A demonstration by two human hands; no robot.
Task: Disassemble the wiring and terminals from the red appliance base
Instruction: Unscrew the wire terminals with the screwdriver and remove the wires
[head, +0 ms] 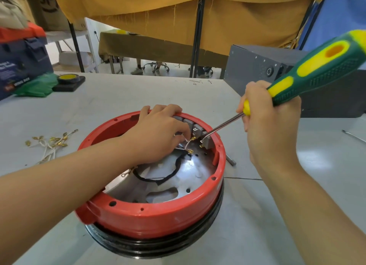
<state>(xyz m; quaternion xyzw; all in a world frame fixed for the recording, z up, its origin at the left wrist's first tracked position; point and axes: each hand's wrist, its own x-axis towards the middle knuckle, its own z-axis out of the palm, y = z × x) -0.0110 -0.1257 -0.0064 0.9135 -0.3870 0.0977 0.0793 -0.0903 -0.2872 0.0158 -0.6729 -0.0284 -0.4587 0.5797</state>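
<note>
Red base nearest; left hand pinches white wire; right hand grips screwdriver

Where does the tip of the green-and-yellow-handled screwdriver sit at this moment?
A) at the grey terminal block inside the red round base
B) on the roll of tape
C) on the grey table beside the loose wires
A: the right hand holds the green-and-yellow-handled screwdriver, whose shaft runs down to the grey terminal block inside the red round base.
</note>
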